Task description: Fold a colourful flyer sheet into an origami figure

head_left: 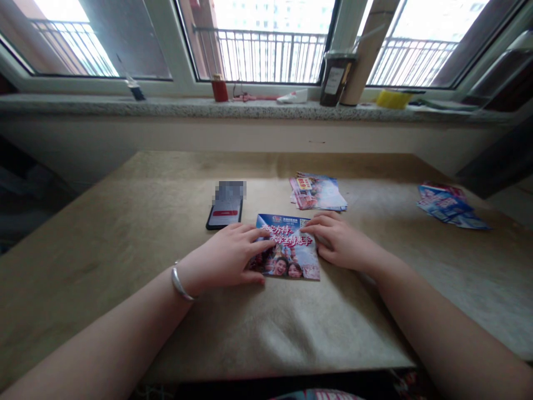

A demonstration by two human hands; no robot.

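Note:
A colourful printed flyer (291, 253) lies flat on the table in front of me, its blue top edge facing away. My left hand (233, 253) rests over its left side, fingers spread and lying on the paper. On the upper right edge lie the fingertips of my right hand (343, 239), stretched out and slightly bent. Neither hand lifts the sheet. Just beyond my left hand is a phone (225, 214), face up with a red bar on its lit screen. Behind the flyer sits a loose stack of similar flyers (322, 191).
Another fanned pile of flyers (452, 205) lies at the right of the brown-covered table (125, 233). Beyond it, the stone windowsill (175, 108) carries a red container (219, 88), a dark lidded cup (335, 80), a cardboard tube (366, 55) and a yellow object (393, 99).

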